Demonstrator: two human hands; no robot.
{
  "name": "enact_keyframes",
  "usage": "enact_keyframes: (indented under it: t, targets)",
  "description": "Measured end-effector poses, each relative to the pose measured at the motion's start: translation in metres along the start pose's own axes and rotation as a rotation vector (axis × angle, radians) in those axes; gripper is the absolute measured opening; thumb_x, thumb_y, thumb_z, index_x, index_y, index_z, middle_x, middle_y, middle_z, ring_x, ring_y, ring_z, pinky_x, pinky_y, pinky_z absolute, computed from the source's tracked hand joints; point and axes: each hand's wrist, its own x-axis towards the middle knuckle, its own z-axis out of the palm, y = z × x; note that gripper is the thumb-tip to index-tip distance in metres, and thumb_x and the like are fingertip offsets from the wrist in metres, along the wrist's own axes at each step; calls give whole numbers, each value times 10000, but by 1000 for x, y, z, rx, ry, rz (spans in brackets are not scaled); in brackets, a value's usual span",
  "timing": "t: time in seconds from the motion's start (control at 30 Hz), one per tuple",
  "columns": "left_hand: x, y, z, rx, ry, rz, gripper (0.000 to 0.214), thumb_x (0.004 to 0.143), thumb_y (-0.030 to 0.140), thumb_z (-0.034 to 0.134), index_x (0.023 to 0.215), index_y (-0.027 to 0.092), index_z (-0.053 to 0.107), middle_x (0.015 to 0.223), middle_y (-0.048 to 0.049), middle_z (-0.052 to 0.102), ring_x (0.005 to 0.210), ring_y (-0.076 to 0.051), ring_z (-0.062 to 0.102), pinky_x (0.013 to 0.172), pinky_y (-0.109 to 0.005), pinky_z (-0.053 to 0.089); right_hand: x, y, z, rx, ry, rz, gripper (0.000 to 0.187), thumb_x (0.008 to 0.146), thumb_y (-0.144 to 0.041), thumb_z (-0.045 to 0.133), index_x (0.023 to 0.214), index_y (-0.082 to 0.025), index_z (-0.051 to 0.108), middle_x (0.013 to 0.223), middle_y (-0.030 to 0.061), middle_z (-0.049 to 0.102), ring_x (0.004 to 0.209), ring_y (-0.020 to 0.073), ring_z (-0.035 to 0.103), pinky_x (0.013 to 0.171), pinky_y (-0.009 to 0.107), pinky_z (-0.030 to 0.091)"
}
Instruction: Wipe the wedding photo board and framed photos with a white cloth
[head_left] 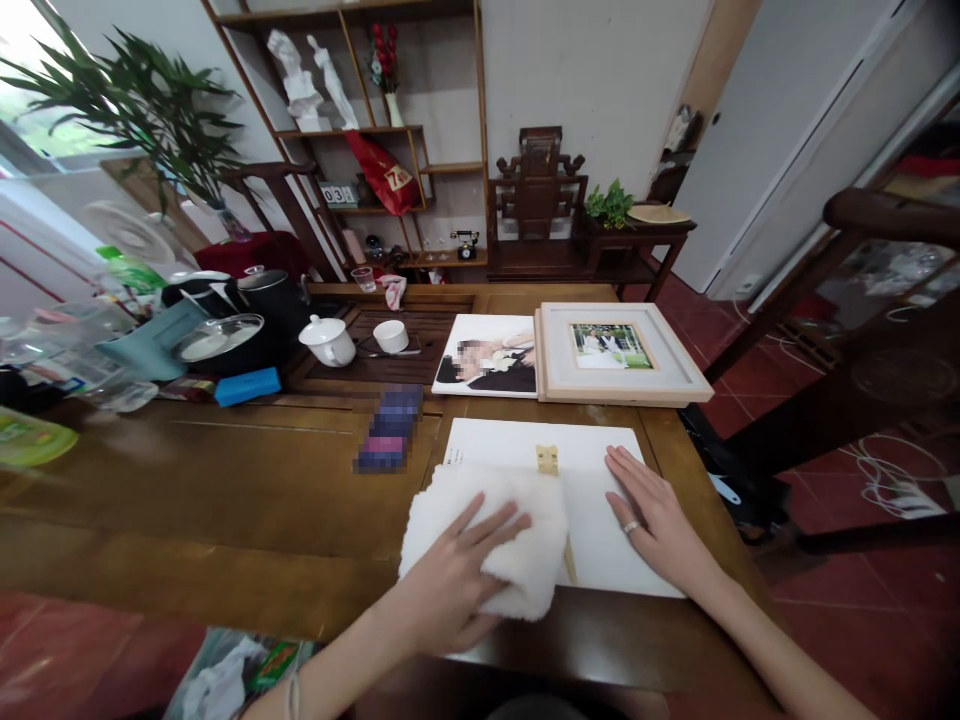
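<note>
A white cloth [541,548] is pressed down by the left hand [459,572], whose fingers are spread apart on top of it. The left part of a white board [596,520] is covered by the cloth, and a bit of the cloth is hung past the near edge. The board is laid flat on the brown table [187,480]. The right hand [664,522] (a ring [631,526] is worn on it) is put flat on the right side of the board; its fingers are kept close together, its thumb is held away, and nothing is gripped. A small tan shape [547,459] is seen on the board, at the cloth's far edge. Behind the board, a picture [487,375] and a pale frame [679,355] are placed side by side. To the left, a dark thing [390,430] is blurred. Farther back, a lidded cup [328,343] and a small bowl [391,337] are set on a dark tray [442,308].
</note>
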Motion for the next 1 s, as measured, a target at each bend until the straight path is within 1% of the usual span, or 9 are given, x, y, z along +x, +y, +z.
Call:
enact_keyframes:
  t: [0.1, 0.23, 0.37, 0.43, 0.5, 0.7, 0.8, 0.9, 1.0]
  targets:
    - [23, -29, -8, 36, 8, -19, 241, 868, 374, 577, 985, 209, 709, 1514, -86, 331, 1412, -273, 273, 1180, -492, 127, 0, 0, 0, 0, 9, 0, 486, 959, -323, 402, 1427, -194, 378, 1474, 131, 430, 1396, 263, 346, 1094, 523, 348]
    - [52, -67, -18, 133, 37, -50, 261, 897, 364, 549, 1003, 183, 704, 1471, -125, 399, 1394, -272, 315, 1158, -501, 195, 1, 0, -1, -3, 6, -1, 479, 961, -321, 393, 1422, -191, 383, 1469, 136, 436, 1393, 263, 353, 1092, 530, 347]
    - [65, -85, -15, 184, 88, -78, 249, 909, 332, 531, 1007, 183, 704, 1474, -110, 398, 1397, -278, 306, 1145, -525, 209, 1, -1, -1, -3, 1, 6, 478, 962, -328, 392, 1421, -194, 385, 1470, 134, 435, 1395, 261, 349, 1096, 531, 340]
    - [61, -82, -10, 189, 100, -78, 243, 912, 317, 521, 996, 185, 707, 1475, -96, 401, 1403, -279, 292, 1147, -533, 201, 1, -1, -1, 0, -2, 8, 478, 962, -331, 390, 1419, -192, 389, 1470, 133, 435, 1395, 262, 348, 1097, 531, 339]
    - [51, -72, -5, 186, 104, -74, 231, 905, 310, 529, 976, 192, 714, 1484, -83, 391, 1412, -283, 270, 1155, -536, 175, 1, -1, -1, 3, 0, 7, 479, 960, -332, 393, 1418, -189, 394, 1471, 132, 435, 1396, 262, 346, 1099, 526, 339]
    - [2, -8, 4, 122, 63, -65, 123, 798, 278, 632, 783, 198, 724, 1546, -39, 271, 1435, -319, 180, 1181, -525, 38, 1, -2, -1, 0, 10, -4, 485, 959, -323, 397, 1426, -192, 384, 1468, 130, 439, 1394, 257, 350, 1096, 514, 345]
    - [-14, 14, 5, 84, 31, -54, 97, 740, 270, 668, 782, 194, 713, 1561, -16, 227, 1434, -337, 171, 1179, -540, -5, 2, -3, -2, -1, 6, -3, 493, 959, -321, 399, 1437, -204, 369, 1469, 125, 439, 1393, 261, 352, 1095, 519, 345]
    - [-13, 11, 0, 40, 10, -60, 87, 750, 247, 658, 805, 222, 720, 1553, 15, 247, 1430, -299, 211, 1190, -502, 22, 2, -4, -3, 0, 6, 0, 501, 959, -324, 401, 1447, -220, 355, 1467, 120, 444, 1389, 265, 360, 1091, 523, 349]
    - [3, -14, -9, 25, -1, -77, 126, 798, 262, 636, 876, 257, 734, 1532, 20, 301, 1418, -263, 259, 1191, -466, 82, 2, -4, -4, 3, 4, 8, 503, 959, -327, 401, 1450, -229, 351, 1469, 115, 441, 1390, 266, 357, 1093, 525, 347]
